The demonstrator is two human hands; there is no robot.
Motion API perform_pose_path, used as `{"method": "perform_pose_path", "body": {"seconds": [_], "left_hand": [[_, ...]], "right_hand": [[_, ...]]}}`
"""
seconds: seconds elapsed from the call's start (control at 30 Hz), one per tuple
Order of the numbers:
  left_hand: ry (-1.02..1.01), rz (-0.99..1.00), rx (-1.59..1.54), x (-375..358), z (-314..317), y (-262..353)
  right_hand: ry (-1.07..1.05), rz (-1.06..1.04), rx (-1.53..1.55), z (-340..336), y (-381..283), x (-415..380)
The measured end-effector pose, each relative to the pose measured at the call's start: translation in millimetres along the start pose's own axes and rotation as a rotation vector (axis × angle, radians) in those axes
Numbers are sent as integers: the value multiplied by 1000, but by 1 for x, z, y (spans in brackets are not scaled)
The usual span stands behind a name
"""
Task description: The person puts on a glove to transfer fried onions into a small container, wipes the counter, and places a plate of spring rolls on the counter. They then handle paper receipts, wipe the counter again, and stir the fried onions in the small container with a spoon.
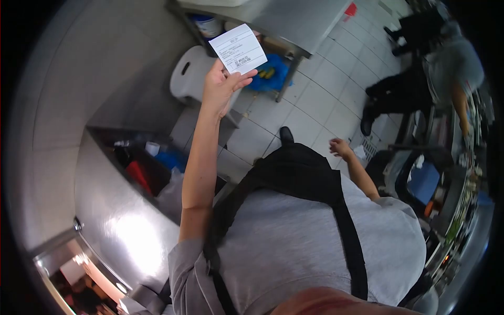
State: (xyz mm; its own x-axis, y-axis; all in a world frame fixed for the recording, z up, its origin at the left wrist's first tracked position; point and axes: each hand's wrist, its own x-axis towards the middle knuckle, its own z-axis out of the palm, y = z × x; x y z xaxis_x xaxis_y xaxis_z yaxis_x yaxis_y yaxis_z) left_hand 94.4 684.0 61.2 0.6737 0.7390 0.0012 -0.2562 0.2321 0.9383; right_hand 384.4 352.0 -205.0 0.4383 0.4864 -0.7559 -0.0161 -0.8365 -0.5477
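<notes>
A white printed slip of paper point(239, 49) is pinched in my left hand point(223, 86), raised at the end of the outstretched arm in the upper middle of the view. Its printed side faces the camera. Behind the slip are a metal table and a white plastic stool. My right hand point(341, 147) hangs low to the right, over the tiled floor, with its fingers loosely curled; whether it holds anything small cannot be made out.
A metal table point(294, 23) stands ahead, with a blue bag point(275, 73) below it. The white stool point(195, 73) is beside it. Bins point(142, 173) sit at left. Another person point(454, 68) works at the right counter. A blue container point(423, 182) is at right.
</notes>
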Motion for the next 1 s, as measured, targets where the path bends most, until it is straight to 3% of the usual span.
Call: {"method": "perform_pose_path", "body": {"seconds": [0.07, 0.13, 0.23, 0.3, 0.47, 0.57, 0.63, 0.7, 0.77, 0.87, 1.0], "left_hand": [[-70, -24, 0, 19, 37, -14], [-144, -40, 5, 41, 76, -26], [-251, -48, 4, 81, 138, -43], [-273, -6, -12, 111, 182, -62], [-430, -21, -47, 187, 276, -102], [-465, -67, -16, 227, 323, -115], [-497, -73, -37, 259, 344, -126], [-533, -76, -50, 289, 360, -134], [-534, -97, -48, 325, 374, -142], [-550, -91, -47, 387, 387, -157], [-599, -95, -29, 466, 401, -166]], "right_hand": [[8, 6, 74, -1, 7, -9], [-111, -3, 41, -10, 30, -10], [8, 78, 230, -47, 92, -27], [112, 104, 265, -79, 172, -16], [413, 493, 205, -150, 227, -83], [496, 423, 404, -187, 242, -81], [329, 217, 290, -204, 238, -67], [351, 358, 379, -225, 206, -24], [359, 371, 596, -243, 161, 28], [294, 177, 523, -273, 85, 114], [149, -89, 374, -326, -74, 159]]}}
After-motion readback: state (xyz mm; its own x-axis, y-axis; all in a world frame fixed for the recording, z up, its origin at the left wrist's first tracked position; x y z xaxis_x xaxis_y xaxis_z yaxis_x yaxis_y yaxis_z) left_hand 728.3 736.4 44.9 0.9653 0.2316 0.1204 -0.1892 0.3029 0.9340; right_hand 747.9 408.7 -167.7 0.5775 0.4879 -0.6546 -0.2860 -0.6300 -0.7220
